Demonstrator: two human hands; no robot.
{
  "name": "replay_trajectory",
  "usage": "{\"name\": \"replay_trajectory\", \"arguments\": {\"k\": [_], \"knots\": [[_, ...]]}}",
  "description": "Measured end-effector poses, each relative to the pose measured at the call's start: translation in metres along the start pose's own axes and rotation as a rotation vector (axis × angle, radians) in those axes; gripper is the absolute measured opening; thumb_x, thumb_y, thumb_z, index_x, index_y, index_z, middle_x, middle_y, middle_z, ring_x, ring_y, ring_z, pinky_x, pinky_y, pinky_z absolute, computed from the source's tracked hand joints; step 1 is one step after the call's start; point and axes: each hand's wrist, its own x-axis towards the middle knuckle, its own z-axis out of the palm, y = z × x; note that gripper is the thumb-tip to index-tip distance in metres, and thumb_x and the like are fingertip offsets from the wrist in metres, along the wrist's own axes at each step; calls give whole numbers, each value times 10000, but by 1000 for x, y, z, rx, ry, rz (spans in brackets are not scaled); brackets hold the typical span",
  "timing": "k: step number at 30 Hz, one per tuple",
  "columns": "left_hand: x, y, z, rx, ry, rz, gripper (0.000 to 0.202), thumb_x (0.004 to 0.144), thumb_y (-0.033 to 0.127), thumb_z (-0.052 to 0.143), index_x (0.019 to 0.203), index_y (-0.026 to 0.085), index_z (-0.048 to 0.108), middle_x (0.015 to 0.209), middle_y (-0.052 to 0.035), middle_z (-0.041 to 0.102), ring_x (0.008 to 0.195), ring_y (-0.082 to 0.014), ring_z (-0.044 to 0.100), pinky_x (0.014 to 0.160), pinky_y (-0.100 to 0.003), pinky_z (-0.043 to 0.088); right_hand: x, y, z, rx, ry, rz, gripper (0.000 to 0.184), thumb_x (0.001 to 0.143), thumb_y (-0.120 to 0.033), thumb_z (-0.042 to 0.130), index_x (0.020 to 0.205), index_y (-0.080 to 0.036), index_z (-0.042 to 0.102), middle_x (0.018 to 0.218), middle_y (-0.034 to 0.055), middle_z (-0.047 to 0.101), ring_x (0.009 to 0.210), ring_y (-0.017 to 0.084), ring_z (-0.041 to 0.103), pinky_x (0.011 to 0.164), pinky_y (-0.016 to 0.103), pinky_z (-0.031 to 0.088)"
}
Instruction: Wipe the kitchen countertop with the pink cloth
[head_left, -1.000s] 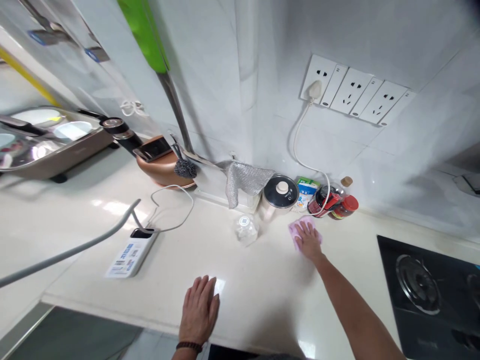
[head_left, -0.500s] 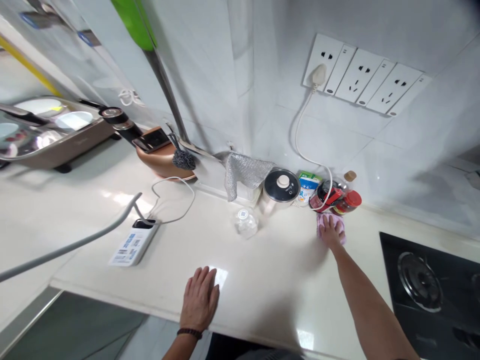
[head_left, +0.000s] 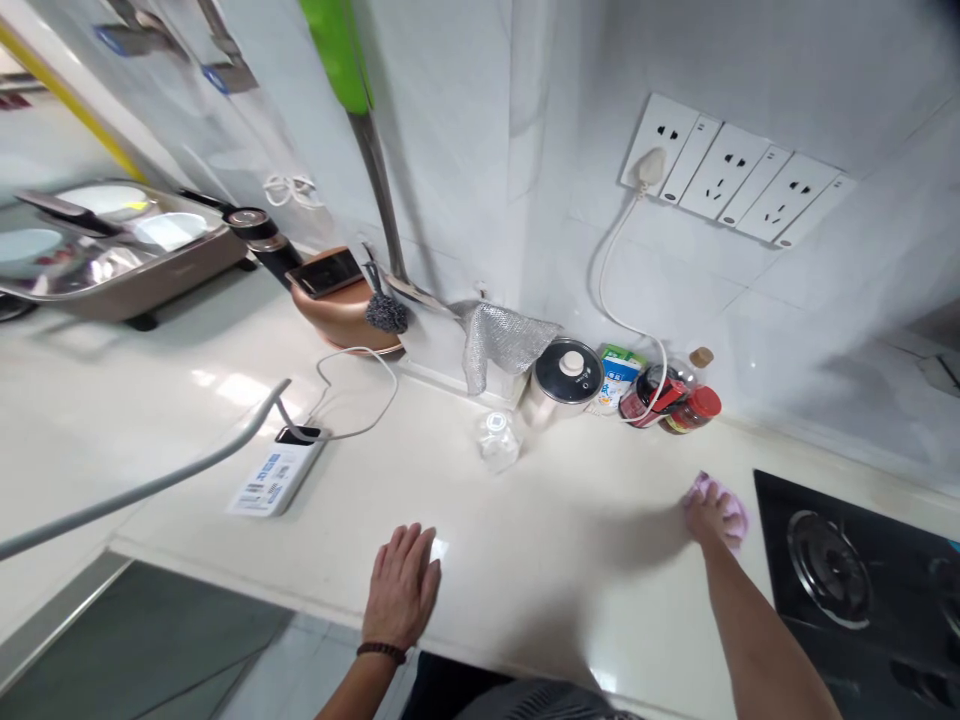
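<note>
My right hand [head_left: 709, 515] presses a small pink cloth [head_left: 731, 507] onto the pale countertop [head_left: 570, 540], just left of the black gas hob [head_left: 855, 570]; its fingers curl over the cloth. My left hand [head_left: 403, 588] lies flat and open on the countertop near the front edge, fingers stretched out, a dark bead bracelet at the wrist. Neither hand touches the jars at the wall.
Along the wall stand a lidded steel pot [head_left: 564, 382], a green-white packet [head_left: 619, 376], red-lidded jars [head_left: 677, 402], a clear glass [head_left: 498, 440], a silver mesh cloth [head_left: 504, 345] and a copper pan [head_left: 341, 310]. A white power strip [head_left: 275, 477] with cables lies at the left.
My right hand has slid the pink cloth to the right and nearer, from beside the jars to the hob's edge. The left hand has stayed put.
</note>
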Motion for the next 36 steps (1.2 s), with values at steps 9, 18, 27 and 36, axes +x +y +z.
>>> {"name": "replay_trajectory", "arguments": {"k": [9, 18, 27, 36], "knots": [[3, -3, -1, -6, -29, -19, 482, 1002, 348, 456, 1437, 204, 606, 1517, -159, 626, 1525, -347, 461, 1272, -557, 343, -80, -224, 23, 34, -395, -500, 620, 1092, -473, 367, 1702, -367, 345, 1830, 15, 200, 1679, 382, 110, 1307, 695, 125], [7, 0, -6, 2, -24, -7, 477, 1013, 367, 443, 1417, 168, 601, 1503, -204, 620, 1516, -380, 468, 1256, -589, 363, -65, -188, 15, 70, -362, -829, 577, 1059, -474, 508, 1628, -385, 487, 1778, -26, 354, 1664, 303, 228, 1347, 546, 151], [8, 1, -10, 20, -39, -20, 486, 1016, 383, 438, 1434, 174, 573, 1520, -209, 593, 1519, -381, 458, 1243, -583, 364, 64, 19, 2, -48, -269, -91, 665, 1103, -494, 232, 1734, -287, 273, 1836, 96, 150, 1689, 325, 124, 1295, 630, 198], [11, 5, -15, -10, -99, -50, 557, 988, 369, 471, 1516, 199, 521, 1528, -200, 578, 1541, -383, 426, 1255, -604, 335, 14, 103, 2, -6, -202, 222, 676, 1104, -469, 258, 1749, -268, 228, 1840, 59, 156, 1697, 289, 83, 1333, 525, 201]]}}
